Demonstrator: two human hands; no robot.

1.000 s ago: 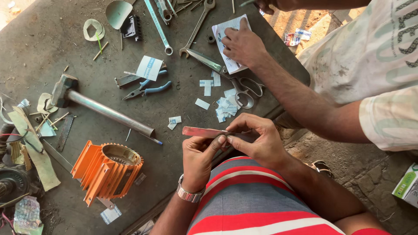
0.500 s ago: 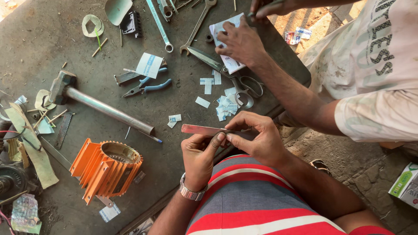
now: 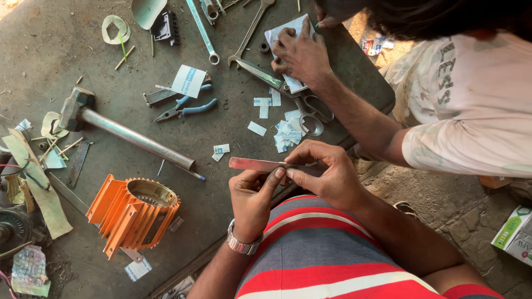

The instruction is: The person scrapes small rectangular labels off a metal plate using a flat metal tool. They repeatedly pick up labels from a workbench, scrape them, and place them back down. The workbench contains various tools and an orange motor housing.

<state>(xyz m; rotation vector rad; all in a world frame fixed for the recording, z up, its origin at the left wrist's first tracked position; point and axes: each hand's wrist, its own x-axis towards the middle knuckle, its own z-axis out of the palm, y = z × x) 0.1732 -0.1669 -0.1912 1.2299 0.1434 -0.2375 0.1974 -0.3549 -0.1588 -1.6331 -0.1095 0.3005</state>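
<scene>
My left hand [image 3: 256,195] and my right hand [image 3: 324,173] together pinch a thin flat metal strip [image 3: 252,164], reddish on top, held level just above the dark workbench [image 3: 111,66]. A watch sits on my left wrist. Small white paper scraps [image 3: 285,133] lie on the bench just beyond my fingers. Across from me another person's hand [image 3: 299,52] presses down on a white sheet of paper [image 3: 288,33] beside large scissors [image 3: 302,99].
An orange finned motor housing [image 3: 133,213] stands at my left. A hammer with a metal handle [image 3: 124,133], blue-handled pliers [image 3: 185,109], spanners [image 3: 202,30] and paper templates lie about the bench. The bench edge runs diagonally by my knees; a carton [image 3: 512,235] lies on the ground at right.
The other person has leaned in over the bench, head now in view. My hands keep hold of the strip in nearly the same place.
</scene>
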